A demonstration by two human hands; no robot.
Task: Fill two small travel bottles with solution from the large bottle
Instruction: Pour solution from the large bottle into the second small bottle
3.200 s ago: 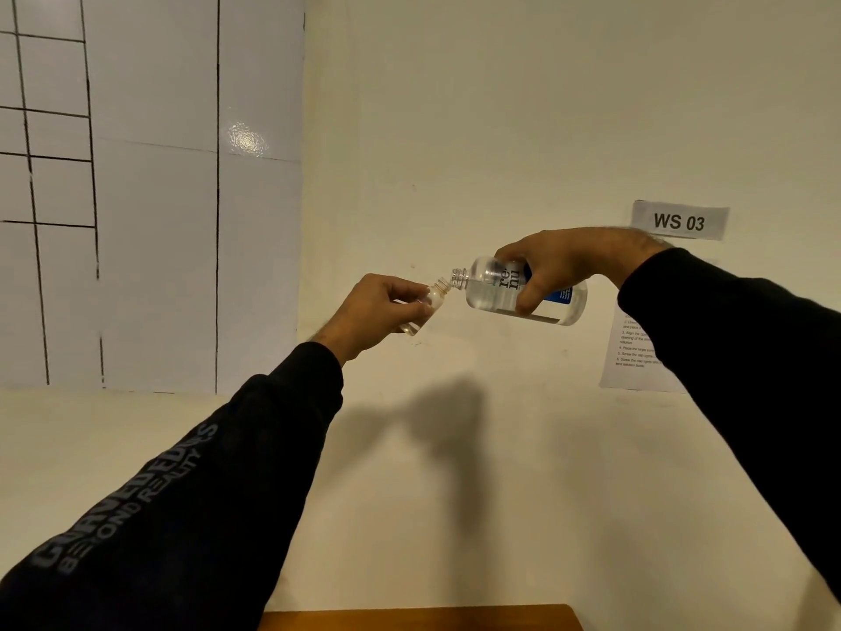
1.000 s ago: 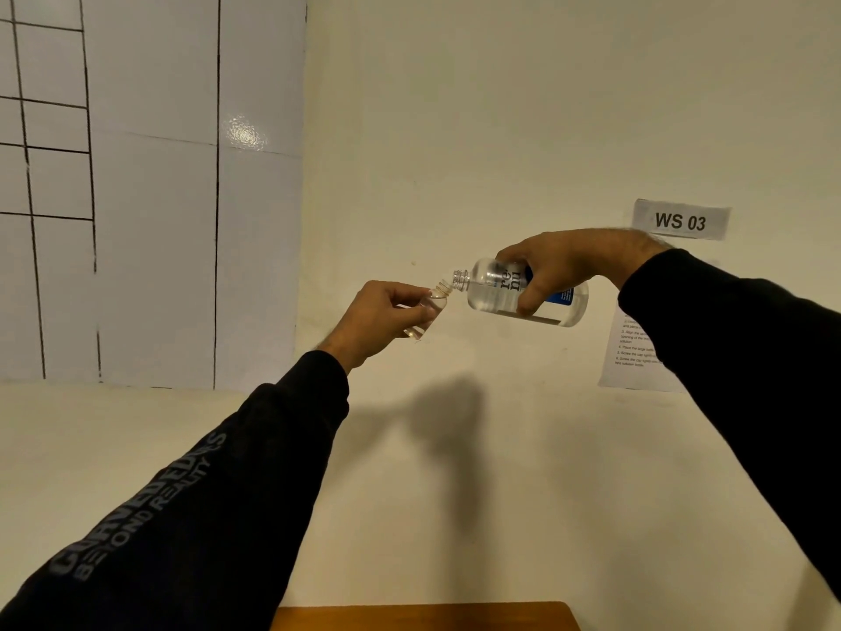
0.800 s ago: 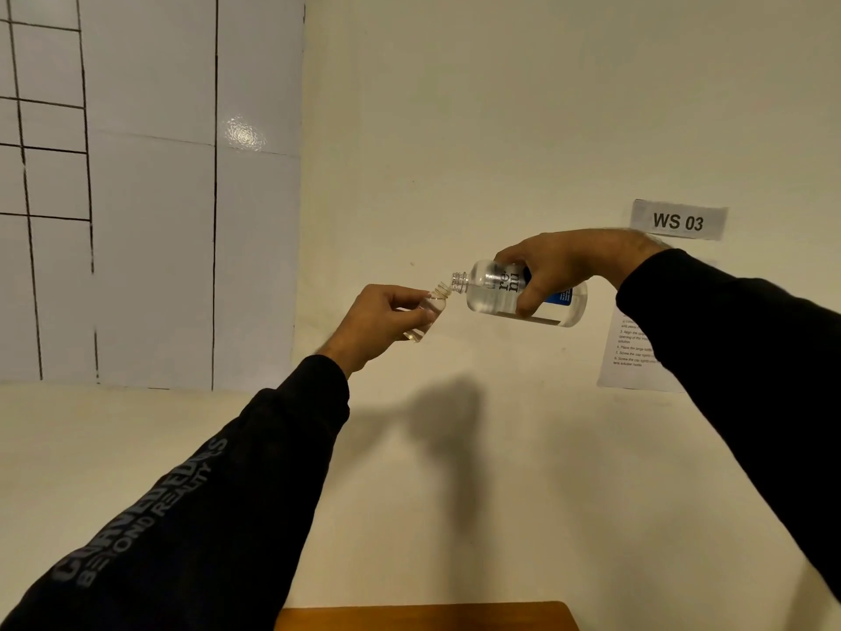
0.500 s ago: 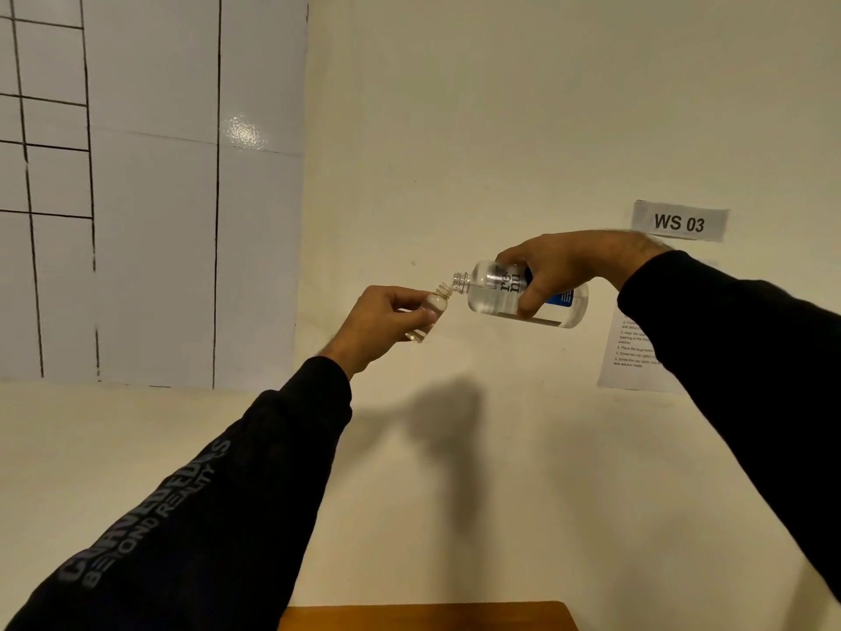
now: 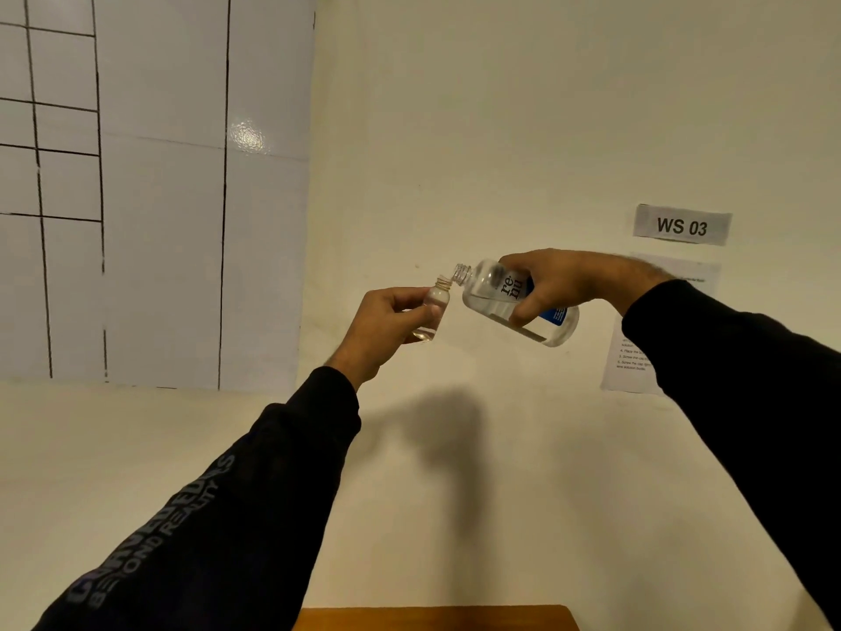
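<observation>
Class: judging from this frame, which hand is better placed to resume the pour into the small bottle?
Right hand: it grips the large bottle, its open neck beside the small bottle.

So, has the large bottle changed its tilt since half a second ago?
Yes. The large bottle has tipped back: its neck now points upward, away from the WS 03 label.

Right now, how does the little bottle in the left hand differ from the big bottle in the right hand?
The small travel bottle is plain and unlabelled; the large bottle carries printed lettering and a blue label. The small travel bottle stands nearly upright in the left hand, while the large bottle lies tilted in the right hand, neck toward the small one's mouth. Both are clear, uncapped and hold clear liquid.
</observation>
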